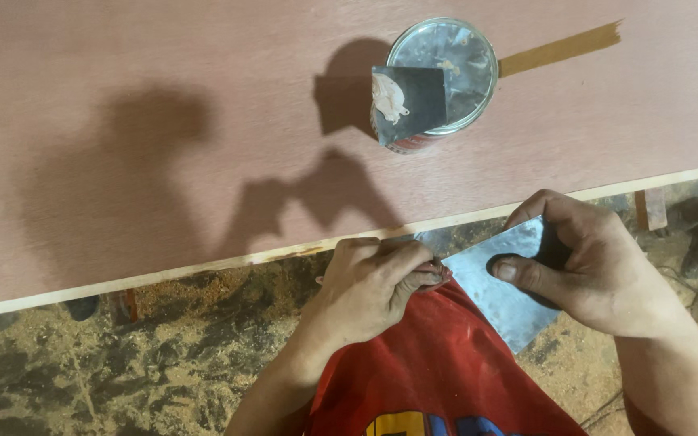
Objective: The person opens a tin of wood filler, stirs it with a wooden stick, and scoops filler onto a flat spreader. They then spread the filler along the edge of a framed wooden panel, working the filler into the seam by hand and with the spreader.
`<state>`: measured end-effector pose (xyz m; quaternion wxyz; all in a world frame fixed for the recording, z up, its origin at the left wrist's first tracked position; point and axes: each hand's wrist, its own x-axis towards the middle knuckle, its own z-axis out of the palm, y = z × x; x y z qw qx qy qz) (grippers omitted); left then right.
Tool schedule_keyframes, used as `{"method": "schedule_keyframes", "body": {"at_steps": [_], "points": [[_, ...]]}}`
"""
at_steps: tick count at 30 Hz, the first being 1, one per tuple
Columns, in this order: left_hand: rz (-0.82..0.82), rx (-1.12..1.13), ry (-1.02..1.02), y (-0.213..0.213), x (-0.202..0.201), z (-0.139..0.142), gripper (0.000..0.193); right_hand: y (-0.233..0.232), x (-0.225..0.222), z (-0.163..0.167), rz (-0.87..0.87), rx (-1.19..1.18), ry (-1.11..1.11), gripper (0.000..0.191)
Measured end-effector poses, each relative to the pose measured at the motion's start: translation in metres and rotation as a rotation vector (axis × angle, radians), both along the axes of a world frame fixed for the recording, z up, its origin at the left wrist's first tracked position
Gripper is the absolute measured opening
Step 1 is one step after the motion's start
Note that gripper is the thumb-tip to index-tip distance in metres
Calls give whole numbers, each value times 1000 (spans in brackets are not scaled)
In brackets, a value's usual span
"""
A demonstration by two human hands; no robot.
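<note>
Right hand [587, 270] pinches a flat metal scraper blade [498, 287], thumb pressed on its face, just below the edge of the reddish-brown board [163, 145]. Left hand [373, 282] has fingers curled together at the blade's near corner, touching it; what it grips, if anything, is hidden. On the board, well apart: an open tin [444, 77] with a second scraper [408, 101] carrying pale putty resting across its rim.
</note>
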<state>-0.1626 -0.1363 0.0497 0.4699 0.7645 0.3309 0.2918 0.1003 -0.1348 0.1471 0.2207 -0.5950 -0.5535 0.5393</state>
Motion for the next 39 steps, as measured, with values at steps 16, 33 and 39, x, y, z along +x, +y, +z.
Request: {"method": "schedule_keyframes", "body": {"at_steps": [16,33,39], "points": [[78,135,19,5,5,-4,12,-8,-8,-10,-87,95,159,28],[-12,69,68,-10,7,-9,5,-22,-6,-16,-143,86,142,30],[-63,-141,86,-16,15,-10,7,-28,2,-29,-163,46,199,31]]}}
